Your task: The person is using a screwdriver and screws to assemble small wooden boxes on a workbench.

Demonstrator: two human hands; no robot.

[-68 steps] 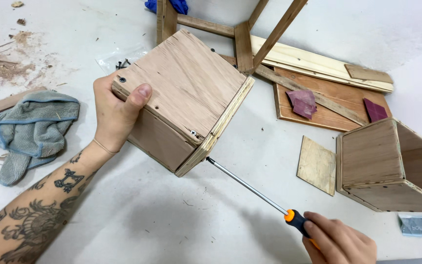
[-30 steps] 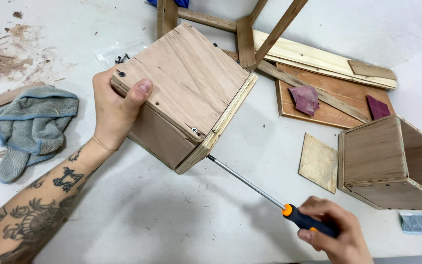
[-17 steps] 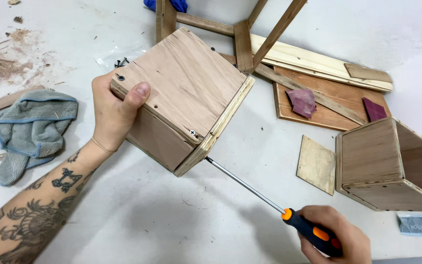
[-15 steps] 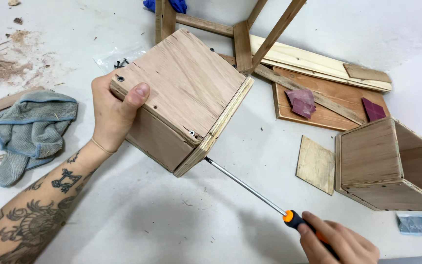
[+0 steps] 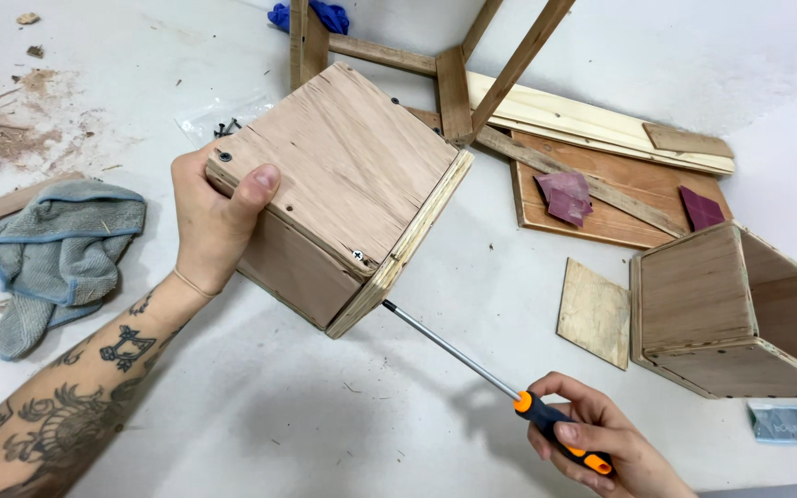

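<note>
My left hand point(image 5: 217, 217) grips the left corner of a closed plywood box point(image 5: 343, 184), holding it tilted on the white table with my thumb on its top face. My right hand point(image 5: 601, 443) is closed around the orange and black handle of a long screwdriver point(image 5: 454, 350). The steel shaft runs up and left, and its tip meets the box's near lower edge just below a screw head point(image 5: 358, 254) at the corner of the top face.
An open plywood box point(image 5: 731, 314) lies at the right beside a small square panel point(image 5: 594, 312). Boards, a wooden frame and purple sandpaper pieces point(image 5: 565, 195) sit behind. A grey cloth point(image 5: 57, 249) lies at the left, loose screws point(image 5: 225, 129) and sawdust beyond it.
My right hand has shifted and re-gripped the screwdriver handle several times while the tip stayed at the box's edge. The box and my left hand have barely moved.
</note>
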